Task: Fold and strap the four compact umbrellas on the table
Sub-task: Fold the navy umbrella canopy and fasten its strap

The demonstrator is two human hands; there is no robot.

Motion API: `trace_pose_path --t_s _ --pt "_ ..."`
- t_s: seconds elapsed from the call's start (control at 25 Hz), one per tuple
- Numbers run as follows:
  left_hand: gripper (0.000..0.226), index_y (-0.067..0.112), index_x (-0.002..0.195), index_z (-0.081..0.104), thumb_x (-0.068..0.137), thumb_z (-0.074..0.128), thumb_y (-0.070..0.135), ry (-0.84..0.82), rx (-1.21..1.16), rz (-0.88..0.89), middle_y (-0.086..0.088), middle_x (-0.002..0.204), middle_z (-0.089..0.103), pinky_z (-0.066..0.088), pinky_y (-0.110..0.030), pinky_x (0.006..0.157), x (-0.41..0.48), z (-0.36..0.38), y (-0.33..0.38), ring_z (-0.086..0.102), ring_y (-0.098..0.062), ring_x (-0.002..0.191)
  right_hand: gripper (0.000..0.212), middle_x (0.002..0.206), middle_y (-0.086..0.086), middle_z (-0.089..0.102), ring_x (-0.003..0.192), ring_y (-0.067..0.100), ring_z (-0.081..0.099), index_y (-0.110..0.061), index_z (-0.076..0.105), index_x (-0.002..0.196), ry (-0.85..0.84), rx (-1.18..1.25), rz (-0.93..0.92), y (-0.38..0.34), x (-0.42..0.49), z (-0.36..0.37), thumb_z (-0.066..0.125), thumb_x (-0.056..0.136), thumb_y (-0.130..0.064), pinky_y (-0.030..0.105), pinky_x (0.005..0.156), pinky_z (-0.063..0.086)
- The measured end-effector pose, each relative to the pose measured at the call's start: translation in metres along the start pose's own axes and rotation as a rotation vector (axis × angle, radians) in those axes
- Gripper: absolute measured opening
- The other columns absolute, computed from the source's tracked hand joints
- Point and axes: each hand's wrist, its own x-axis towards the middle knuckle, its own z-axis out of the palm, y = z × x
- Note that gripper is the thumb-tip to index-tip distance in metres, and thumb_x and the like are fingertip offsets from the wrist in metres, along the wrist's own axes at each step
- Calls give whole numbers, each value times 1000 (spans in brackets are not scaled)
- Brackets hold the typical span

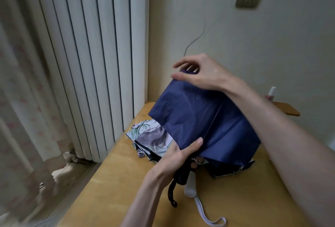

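Head view: navy umbrella (195,118), judged light, with limp, slippery fabric over stiff ribs. Handle end is clasped by left grip (179,156); crown is pinched by right grip (199,71).

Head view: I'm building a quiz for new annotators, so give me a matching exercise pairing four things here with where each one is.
1 navy umbrella
2 floral umbrella
3 white wrist strap
4 small bottle

A lying on the table by the radiator
B far right, near the wall
C gripped by left hand and right hand
D trailing towards the near table edge

Pairs: 1-C, 2-A, 3-D, 4-B
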Motion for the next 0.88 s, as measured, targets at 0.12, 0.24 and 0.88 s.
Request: trace_pose_path --t_s 0.12,0.24,0.88 --pt "38 11 117 60 94 77 36 1 -48 11 1 83 70 51 -27 60 -1 -4 1 65 -14 69 36 113 -12 73 108 6 64 -34 76 117 -148 -99 123 19 -12 -29 75 89 -57 22 97 47" --pt "45 14 116 60 87 80 42 31 0 52 7 79 69 50 -26 59 1 -2 3 63 -12 67 18 94 -8 76 93 10 71 -31 77 93 -67 -10 174 34 -19 -25 83 86 -46 30 87 55" --pt "54 17 111 59 102 45 69 248 -151 -5 -2 68 57 40 -28 55 10 7 -4 49 -17 57 53 73 -10 71 71 9 67 -15 77 78 -65 31 422 27 -30 -15 75 82 -68 31 69 49"
